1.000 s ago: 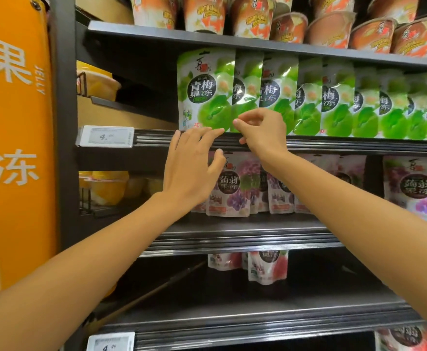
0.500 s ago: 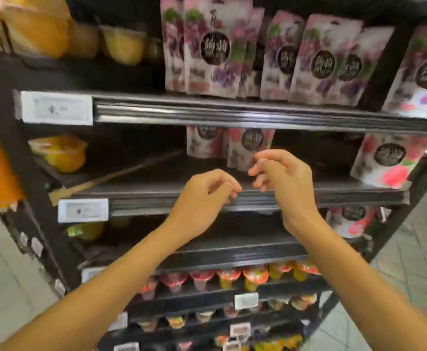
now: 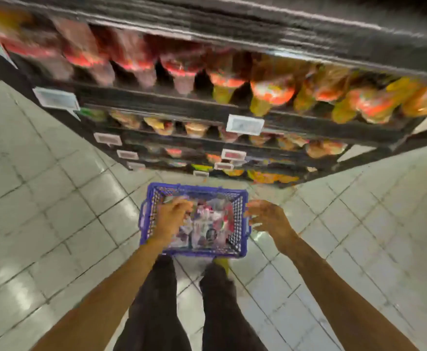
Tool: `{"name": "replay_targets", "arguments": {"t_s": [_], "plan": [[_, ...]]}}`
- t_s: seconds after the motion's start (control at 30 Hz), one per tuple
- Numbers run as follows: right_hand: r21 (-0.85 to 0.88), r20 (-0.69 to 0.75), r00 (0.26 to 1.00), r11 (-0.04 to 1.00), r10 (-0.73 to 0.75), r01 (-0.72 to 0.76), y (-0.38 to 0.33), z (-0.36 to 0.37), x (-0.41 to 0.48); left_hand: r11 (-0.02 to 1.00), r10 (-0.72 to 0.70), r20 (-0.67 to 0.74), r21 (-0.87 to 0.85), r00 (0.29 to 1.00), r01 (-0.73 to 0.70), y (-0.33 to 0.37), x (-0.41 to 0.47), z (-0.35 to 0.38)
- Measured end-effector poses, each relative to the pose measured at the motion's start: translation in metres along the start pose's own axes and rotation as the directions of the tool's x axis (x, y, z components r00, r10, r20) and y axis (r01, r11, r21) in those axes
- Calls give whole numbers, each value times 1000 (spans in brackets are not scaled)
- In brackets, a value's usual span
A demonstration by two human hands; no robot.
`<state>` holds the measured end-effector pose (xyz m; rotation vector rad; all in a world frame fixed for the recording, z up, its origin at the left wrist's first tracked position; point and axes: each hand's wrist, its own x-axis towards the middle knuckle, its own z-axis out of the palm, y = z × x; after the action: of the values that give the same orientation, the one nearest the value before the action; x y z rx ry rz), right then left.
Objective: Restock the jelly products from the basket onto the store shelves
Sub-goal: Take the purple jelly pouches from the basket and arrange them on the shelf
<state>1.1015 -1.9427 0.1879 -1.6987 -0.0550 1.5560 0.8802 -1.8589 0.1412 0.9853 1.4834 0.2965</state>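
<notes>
Now, basket [image 3: 197, 188]: floor by our feet, easy reach.
Left hand [image 3: 172, 220]: curled over jelly pkts [image 3: 208, 233], grip unclear.
Right hand [image 3: 266, 219]: spread, beside rim.

Blue perforated plastic basket [image 3: 242, 219] holding glossy jelly pouches [image 3: 208, 224] sits on shiny glazed floor tiles [image 3: 55, 198].

I'm working from a badly smeared frame. The shelves [image 3: 207, 102] beyond both grips are streaked, and their packs [image 3: 270, 92] are only red and yellow blobs with unreadable tags. The left grip [image 3: 172, 219] and right grip [image 3: 270, 221] are soft too, their finger edges ghosted. Light is even and fairly bright from overhead. The floor [image 3: 55, 198] tiles shine, with a white glare patch just below the right grip. Shelf lines bow toward the frame edges.
</notes>
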Motion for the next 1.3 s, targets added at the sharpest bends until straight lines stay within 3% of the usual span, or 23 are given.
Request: {"name": "replay_targets", "arguments": {"t_s": [0.13,0.33,0.53,0.6,0.63,0.7,0.77,0.8,0.87,1.0,1.07,1.17,1.23,1.3], "plan": [[-141,-7,996,986,87,-87,79,-18,81,981,-191,-117,-56,975,185,-93,56,30],[-212,-116,962,940,248,-268,193,-17,198,935,-278,-91,205,956,291,-206,134,65],[-50,-134,859,863,494,-503,293,-5,301,853,-88,22,518,996,64,-297,222,94],[76,-140,819,831,557,-552,318,-4,327,825,-41,-73,560,997,74,-313,251,108],[172,-130,792,800,596,-574,325,-5,337,806,-74,-198,565,977,176,-315,264,113],[232,-135,757,764,639,-602,339,-5,356,762,-293,-391,455,873,460,-319,289,118],[301,-113,744,737,658,-605,351,-4,375,762,-550,-246,244,798,600,-319,304,120],[315,-93,740,725,666,-613,355,-2,382,784,-567,-202,165,799,598,-322,310,122],[332,-119,710,701,694,-631,357,3,389,829,-523,-285,47,803,557,-326,321,123],[422,-79,699,659,711,-623,360,3,390,840,-523,-342,-48,781,541,-326,328,117],[472,-151,719,689,678,-550,356,-1,389,812,-572,-298,-74,765,578,-328,331,111],[420,-236,790,793,566,-442,349,-5,393,860,-493,-328,-41,806,509,-327,331,108],[413,-223,782,783,582,-465,341,-10,390,895,-442,-281,-74,852,440,-323,325,108],[398,-176,808,791,563,-464,328,-12,381,890,-444,-130,-182,887,419,-310,309,101]]}}
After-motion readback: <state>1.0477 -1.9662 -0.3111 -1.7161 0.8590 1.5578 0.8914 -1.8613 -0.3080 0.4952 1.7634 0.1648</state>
